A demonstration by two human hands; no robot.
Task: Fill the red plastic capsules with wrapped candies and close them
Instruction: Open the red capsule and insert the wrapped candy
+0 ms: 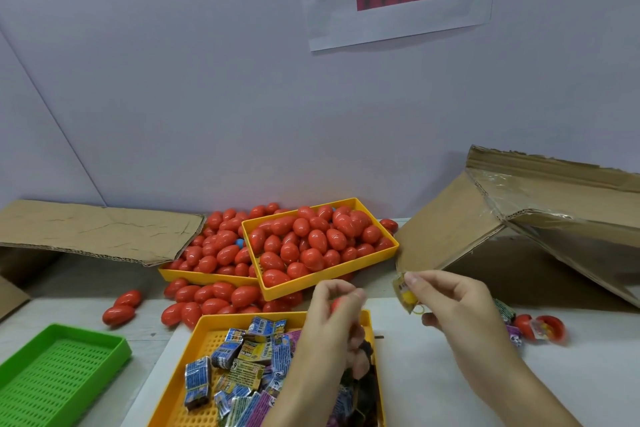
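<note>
One head-worn view, looking forward and down.
It sits close above the table point(433, 374); hands enter from 6 o'clock, the wall point(207, 97) fills 12 o'clock.

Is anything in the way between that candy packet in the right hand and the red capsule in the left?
Nothing visible. The right hand pinches the candy packet, the left hand holds a red capsule, and only bare air separates them.
</note>
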